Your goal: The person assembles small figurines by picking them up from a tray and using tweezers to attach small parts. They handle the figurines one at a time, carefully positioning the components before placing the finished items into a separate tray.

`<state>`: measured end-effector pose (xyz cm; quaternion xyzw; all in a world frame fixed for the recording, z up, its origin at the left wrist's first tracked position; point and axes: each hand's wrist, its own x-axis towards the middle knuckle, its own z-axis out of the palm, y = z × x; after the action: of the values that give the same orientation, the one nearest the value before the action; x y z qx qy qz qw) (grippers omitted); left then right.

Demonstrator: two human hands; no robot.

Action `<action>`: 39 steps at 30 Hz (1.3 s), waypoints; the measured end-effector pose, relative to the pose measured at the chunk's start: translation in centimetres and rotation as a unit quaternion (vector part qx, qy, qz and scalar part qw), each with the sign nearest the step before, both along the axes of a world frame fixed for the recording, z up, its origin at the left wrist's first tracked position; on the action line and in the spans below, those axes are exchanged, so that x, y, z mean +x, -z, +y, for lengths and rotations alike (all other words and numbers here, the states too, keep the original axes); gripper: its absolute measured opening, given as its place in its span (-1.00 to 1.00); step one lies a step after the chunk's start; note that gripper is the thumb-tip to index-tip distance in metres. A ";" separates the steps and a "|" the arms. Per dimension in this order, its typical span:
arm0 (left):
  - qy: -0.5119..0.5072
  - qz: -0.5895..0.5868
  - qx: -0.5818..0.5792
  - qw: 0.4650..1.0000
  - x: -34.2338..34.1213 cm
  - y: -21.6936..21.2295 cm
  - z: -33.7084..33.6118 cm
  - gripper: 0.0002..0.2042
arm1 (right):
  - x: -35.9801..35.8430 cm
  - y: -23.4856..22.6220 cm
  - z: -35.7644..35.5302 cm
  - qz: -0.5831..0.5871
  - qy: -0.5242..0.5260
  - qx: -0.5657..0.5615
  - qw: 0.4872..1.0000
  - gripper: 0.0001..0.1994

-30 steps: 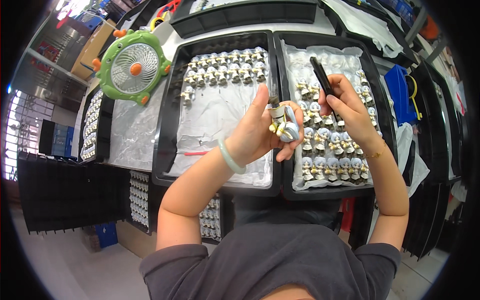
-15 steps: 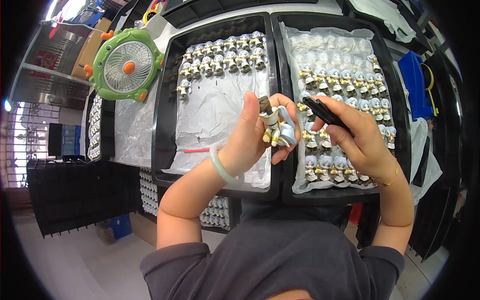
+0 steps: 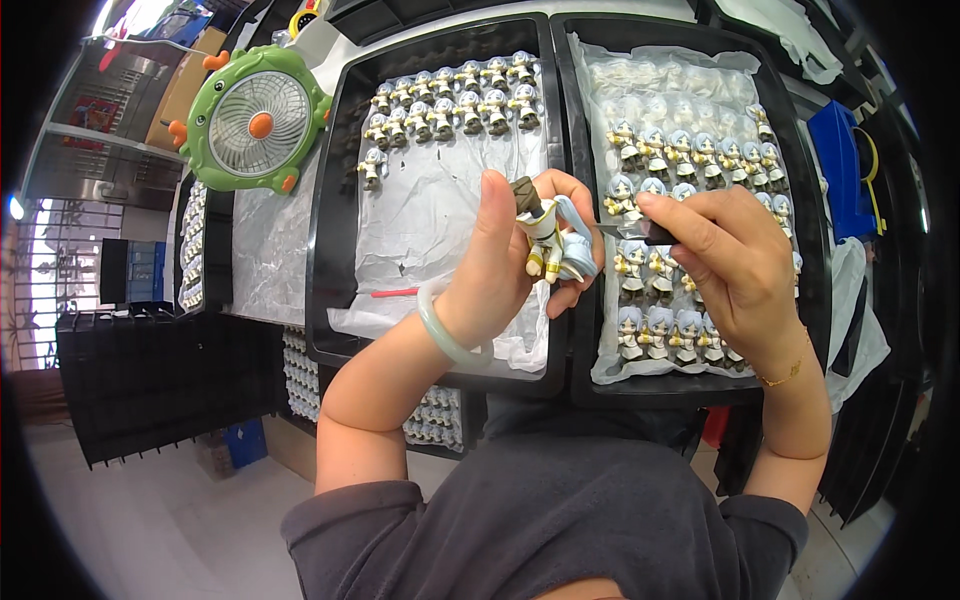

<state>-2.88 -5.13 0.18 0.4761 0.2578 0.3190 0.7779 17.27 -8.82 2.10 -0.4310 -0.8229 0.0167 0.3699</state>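
My left hand (image 3: 505, 255) grips a small toy figurine (image 3: 552, 243) with pale blue hair and a white and gold outfit, held above the seam between two black trays. My right hand (image 3: 735, 265) pinches a thin dark tool (image 3: 655, 233) whose tip points left at the figurine. The left tray (image 3: 335, 200) holds two rows of like figurines (image 3: 455, 95) at its far end on crinkled clear plastic. The right tray (image 3: 800, 200) is packed with several rows of figurines (image 3: 680, 150).
A green round desk fan (image 3: 255, 120) with orange knobs stands at the far left of the bench. More figurine trays (image 3: 195, 250) lie under and left of the black trays. A black crate (image 3: 160, 385) sits lower left; blue items (image 3: 835, 165) are at the right.
My right hand has lowered the dark tool from upright to level, bringing its tip to the figurine. Both hands have drifted nearer to me, and the view has shifted slightly.
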 end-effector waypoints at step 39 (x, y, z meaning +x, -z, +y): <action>-0.021 0.083 -0.018 0.996 0.3 -0.3 -0.3 -0.28 | -0.2 1.2 -0.2 -0.088 0.036 0.079 0.992 -0.67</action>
<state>-2.61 -5.41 0.51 0.4813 0.3375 0.2903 0.7551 17.04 -9.01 0.92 -0.4297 -0.8351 -0.0994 0.3287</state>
